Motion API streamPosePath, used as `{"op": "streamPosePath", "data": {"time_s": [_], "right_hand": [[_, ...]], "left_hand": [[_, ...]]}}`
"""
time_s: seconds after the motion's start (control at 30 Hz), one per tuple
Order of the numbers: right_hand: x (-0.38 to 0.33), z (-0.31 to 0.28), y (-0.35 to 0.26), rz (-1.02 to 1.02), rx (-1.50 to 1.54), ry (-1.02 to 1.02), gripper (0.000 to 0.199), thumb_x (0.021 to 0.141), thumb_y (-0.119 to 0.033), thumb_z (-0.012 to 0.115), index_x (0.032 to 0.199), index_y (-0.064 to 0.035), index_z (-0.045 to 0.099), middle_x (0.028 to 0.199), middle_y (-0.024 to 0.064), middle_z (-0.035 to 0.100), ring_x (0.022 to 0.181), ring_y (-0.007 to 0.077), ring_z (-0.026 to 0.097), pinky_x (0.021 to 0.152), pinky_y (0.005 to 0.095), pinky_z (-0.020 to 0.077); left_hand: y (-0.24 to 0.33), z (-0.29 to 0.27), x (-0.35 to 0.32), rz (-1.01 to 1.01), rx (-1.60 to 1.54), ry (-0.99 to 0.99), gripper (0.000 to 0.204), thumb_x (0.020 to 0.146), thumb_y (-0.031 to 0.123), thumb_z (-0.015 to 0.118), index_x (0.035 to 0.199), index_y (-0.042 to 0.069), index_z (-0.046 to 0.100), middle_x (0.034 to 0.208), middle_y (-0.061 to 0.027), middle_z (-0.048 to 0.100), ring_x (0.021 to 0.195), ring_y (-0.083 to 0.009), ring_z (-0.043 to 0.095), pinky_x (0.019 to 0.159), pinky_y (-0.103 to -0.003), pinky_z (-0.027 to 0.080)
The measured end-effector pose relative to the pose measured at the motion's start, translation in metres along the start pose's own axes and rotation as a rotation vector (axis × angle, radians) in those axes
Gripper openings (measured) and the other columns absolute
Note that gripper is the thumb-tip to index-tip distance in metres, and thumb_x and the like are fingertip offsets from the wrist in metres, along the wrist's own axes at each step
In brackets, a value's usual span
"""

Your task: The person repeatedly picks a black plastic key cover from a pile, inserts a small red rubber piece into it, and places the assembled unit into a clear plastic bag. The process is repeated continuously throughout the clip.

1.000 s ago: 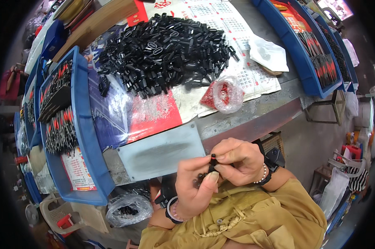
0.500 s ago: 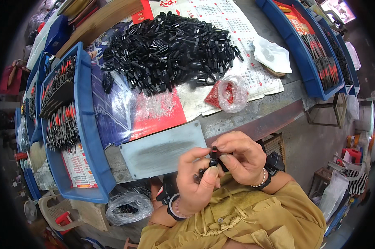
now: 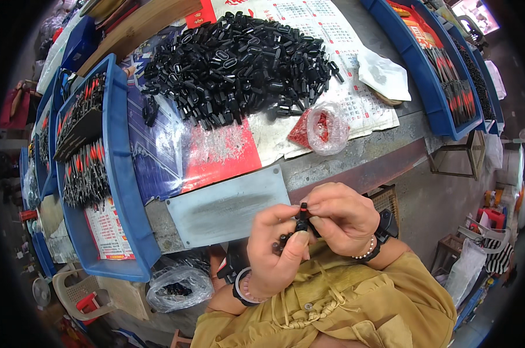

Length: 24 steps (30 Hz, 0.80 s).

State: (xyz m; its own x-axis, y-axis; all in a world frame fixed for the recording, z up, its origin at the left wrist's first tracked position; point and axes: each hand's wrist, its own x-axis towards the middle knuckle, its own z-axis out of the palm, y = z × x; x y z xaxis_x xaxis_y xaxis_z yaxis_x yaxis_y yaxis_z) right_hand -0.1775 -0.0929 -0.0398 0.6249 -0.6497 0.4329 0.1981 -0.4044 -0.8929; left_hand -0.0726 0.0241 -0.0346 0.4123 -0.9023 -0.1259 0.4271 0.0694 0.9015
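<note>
In front of my chest, my left hand (image 3: 272,246) is closed around a small black part with a red band (image 3: 303,210), which stands roughly upright. Several small dark round-ended pieces (image 3: 281,242) also show in that hand, between palm and fingers. My right hand (image 3: 345,219) pinches at the same banded part from the other side, thumb and forefinger against it. Its exact kind cannot be made out. On the bench beyond lies a large heap of shiny black plastic pieces (image 3: 233,72). A clear plastic bag of tiny red pieces (image 3: 326,129) sits nearer the edge.
A pale rectangular plate (image 3: 227,206) lies at the bench's near edge. Blue trays with bundled black-and-red parts stand left (image 3: 129,220) and right (image 3: 416,64). Printed sheets (image 3: 355,98) cover the bench. Below left are a plastic bag (image 3: 181,290) and a chair (image 3: 120,296).
The part with the red band has shifted slightly right, and the right fingers have closed in more around it. The view has moved a little; the heap and trays stay as they were.
</note>
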Motion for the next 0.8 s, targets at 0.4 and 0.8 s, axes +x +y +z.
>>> {"op": "streamPosePath", "data": {"time_s": [0.4, 0.8], "right_hand": [[0.004, -0.007, -0.001, 0.094, 0.173, -0.141, 0.013, 0.079, 0.010, 0.060, 0.091, 0.0027, 0.059, 0.088, 0.0140, 0.063, 0.074, 0.0211, 0.063, 0.064, 0.0291, 0.0498], [0.028, -0.002, -0.015, 0.441, 0.313, -0.378, 0.005, 0.088, 0.001, 0.059, 0.092, 0.0040, 0.061, 0.079, 0.0077, 0.063, 0.066, 0.0110, 0.065, 0.056, 0.0244, 0.0496]], "left_hand": [[0.000, -0.002, -0.002, -0.027, -0.034, 0.008, 0.026, 0.092, 0.003, 0.055, 0.111, 0.000, 0.038, 0.081, -0.0094, 0.060, 0.060, -0.0079, 0.054, 0.054, -0.019, 0.043], [0.014, -0.012, 0.003, -0.393, -0.307, -0.032, 0.065, 0.087, 0.023, 0.065, 0.138, 0.003, 0.030, 0.074, -0.0099, 0.062, 0.050, -0.0094, 0.052, 0.045, -0.018, 0.039]]}}
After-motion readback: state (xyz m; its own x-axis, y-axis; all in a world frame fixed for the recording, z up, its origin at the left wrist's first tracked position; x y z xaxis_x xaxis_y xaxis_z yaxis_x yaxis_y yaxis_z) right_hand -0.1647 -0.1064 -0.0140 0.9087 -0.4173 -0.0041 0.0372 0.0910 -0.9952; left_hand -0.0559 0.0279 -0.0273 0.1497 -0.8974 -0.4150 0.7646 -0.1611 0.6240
